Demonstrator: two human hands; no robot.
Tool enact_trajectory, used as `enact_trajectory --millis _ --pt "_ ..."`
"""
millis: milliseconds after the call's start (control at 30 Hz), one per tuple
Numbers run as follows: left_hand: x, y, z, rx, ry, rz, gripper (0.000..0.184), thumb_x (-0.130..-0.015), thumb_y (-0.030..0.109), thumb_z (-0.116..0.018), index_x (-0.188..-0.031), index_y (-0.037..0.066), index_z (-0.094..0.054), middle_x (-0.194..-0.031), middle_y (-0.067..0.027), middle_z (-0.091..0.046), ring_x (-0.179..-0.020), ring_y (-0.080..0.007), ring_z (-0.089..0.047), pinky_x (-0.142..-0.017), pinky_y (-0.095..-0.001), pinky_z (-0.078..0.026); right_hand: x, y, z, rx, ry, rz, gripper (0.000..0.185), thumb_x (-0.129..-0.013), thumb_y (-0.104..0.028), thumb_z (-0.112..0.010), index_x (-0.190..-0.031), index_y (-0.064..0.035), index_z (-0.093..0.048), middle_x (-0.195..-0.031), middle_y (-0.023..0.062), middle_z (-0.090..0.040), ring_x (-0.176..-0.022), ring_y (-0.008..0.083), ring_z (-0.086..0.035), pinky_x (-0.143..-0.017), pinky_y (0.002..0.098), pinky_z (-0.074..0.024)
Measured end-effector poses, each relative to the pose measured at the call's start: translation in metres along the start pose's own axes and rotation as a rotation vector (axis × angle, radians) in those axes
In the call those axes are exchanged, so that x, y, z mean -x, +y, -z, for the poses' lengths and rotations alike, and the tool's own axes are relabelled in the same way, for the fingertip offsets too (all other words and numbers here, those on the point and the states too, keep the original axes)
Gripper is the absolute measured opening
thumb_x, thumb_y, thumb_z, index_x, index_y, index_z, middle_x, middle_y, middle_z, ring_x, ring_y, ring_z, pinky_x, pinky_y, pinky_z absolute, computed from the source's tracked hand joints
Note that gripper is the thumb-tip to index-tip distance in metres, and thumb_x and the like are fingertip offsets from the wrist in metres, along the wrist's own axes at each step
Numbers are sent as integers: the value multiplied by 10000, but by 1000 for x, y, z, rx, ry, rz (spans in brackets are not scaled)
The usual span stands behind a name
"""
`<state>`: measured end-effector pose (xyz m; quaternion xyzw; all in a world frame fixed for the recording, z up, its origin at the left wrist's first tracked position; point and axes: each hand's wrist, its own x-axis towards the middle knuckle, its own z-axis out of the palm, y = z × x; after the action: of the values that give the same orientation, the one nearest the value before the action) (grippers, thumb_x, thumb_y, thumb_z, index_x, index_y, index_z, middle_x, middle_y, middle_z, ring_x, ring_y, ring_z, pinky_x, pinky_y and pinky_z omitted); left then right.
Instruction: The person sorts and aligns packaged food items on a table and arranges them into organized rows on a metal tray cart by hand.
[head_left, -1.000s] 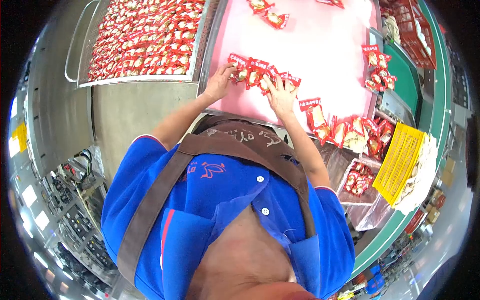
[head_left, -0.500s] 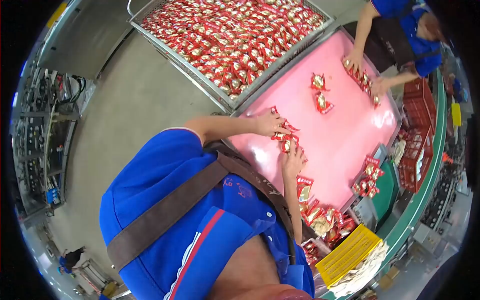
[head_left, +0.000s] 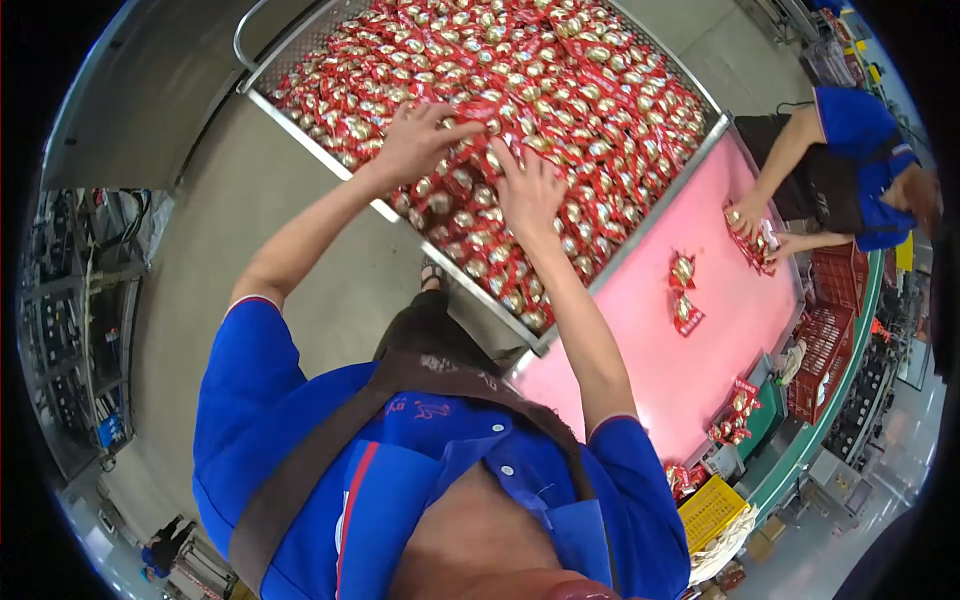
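Note:
A large metal tray (head_left: 300, 143) holds a deep heap of small red-and-gold wrapped packets (head_left: 600, 120). Over the near left part of the heap, my left hand (head_left: 420, 145) reaches in with thumb and fingers apart, touching the packets. Just to its right lies my right hand (head_left: 530, 195), its fingers spread on the packets and pointing away from me. Neither hand visibly grips a packet, though some fingertips are partly lost among the wrappers.
A pink tabletop (head_left: 640, 330) adjoins the tray, with two loose packets (head_left: 684, 300) on it. Across it, a co-worker (head_left: 840, 170) handles packets with both hands. Red crates (head_left: 822, 350), a yellow basket (head_left: 712, 508) and a green conveyor edge (head_left: 845, 370) stand at right.
Both my hands have left the packets on the pink tabletop and moved up and left onto the heap in the metal tray. The co-worker's hands have drawn closer together around their packets.

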<state>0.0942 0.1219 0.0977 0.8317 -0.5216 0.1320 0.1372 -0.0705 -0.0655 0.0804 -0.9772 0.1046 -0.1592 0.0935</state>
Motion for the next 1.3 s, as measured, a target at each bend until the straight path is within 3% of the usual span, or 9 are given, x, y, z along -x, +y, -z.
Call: enact_trajectory --millis 267,367,500,667,767,933,1067,1167,1300 --pt "-68 -165 -117 -58 -255 -83 701 -860 138 -703 -1473 443 -550 -1323 -54 -584 -1223 -287 -558 -987 -547 -443 -142 -15 -125 -39 -328 -240 564 -942 -376 -713 -1469 -351 -515 -1340 161 -559 -1210 439 -574 -893 653 -506" --pt "-69 -172 -125 183 -699 -83 614 -890 289 -686 -1471 434 -551 -1376 -67 -569 -1275 -318 -533 -1032 -601 -409 -119 -16 -134 -224 -470 -274 608 -956 -601 -607 -1478 -311 -491 -1327 234 -534 -1130 495 -618 -895 598 -542" --pt "-59 -178 -140 167 -550 -194 534 -953 619 -550 -1438 401 -594 -1333 -62 -589 -1235 -332 -535 -1019 -581 -415 -106 -34 -127 -68 -450 -242 772 -940 -640 -600 -1551 -212 -400 -1316 213 -524 -1114 441 -612 -755 585 -573" --pt "-61 -172 -145 199 -456 -194 435 -1055 537 -451 -1423 367 -608 -1183 -59 -601 -1103 -283 -579 -950 -504 -449 -97 -35 -141 -32 -421 -277 817 -936 -609 -599 -1610 -224 -344 -1412 220 -493 -1251 440 -511 -863 653 -468" --pt "-54 -173 -153 166 -476 -162 505 -1043 563 -427 -1480 348 -560 -1452 -147 -535 -1305 -371 -532 -1069 -591 -385 -93 -33 -152 -41 -426 -312 863 -934 -633 -560 -1645 -240 -270 -1560 227 -433 -1423 440 -419 -948 694 -415" --pt "-61 -197 -195 277 -501 -287 465 -1028 503 -526 -1407 264 -649 -1332 -139 -604 -1270 -330 -563 -1070 -572 -415 -86 -31 -101 -99 -441 -304 835 -970 -559 -570 -1646 -191 -246 -1639 208 -324 -1480 412 -352 -1071 757 -351" --pt "-88 -170 -175 -18 -783 -99 543 -972 395 -644 -1488 243 -564 -1407 -120 -578 -1361 -359 -481 -1129 -687 -293 -9 -18 -33 -305 -115 -234 669 -943 -316 -683 -1530 -132 -418 -1458 186 -476 -1392 398 -430 -1048 681 -406" --pt "-86 -83 -152 -360 -419 130 629 -918 281 -699 -1515 244 -503 -1481 -166 -537 -1364 -375 -485 -1131 -699 -276 91 24 24 -390 -9 -275 450 -908 -234 -697 -1322 -99 -582 -1355 164 -524 -1329 392 -479 -1042 604 -417" --pt "-63 76 -136 402 -127 57 488 -952 258 -709 -1386 63 -598 -1482 -205 -522 -1350 -406 -493 -1119 -536 -375 265 133 59 -151 309 -564 576 -824 -231 -710 -1372 -88 -606 -1351 182 -567 -1305 421 -480 -984 597 -433"
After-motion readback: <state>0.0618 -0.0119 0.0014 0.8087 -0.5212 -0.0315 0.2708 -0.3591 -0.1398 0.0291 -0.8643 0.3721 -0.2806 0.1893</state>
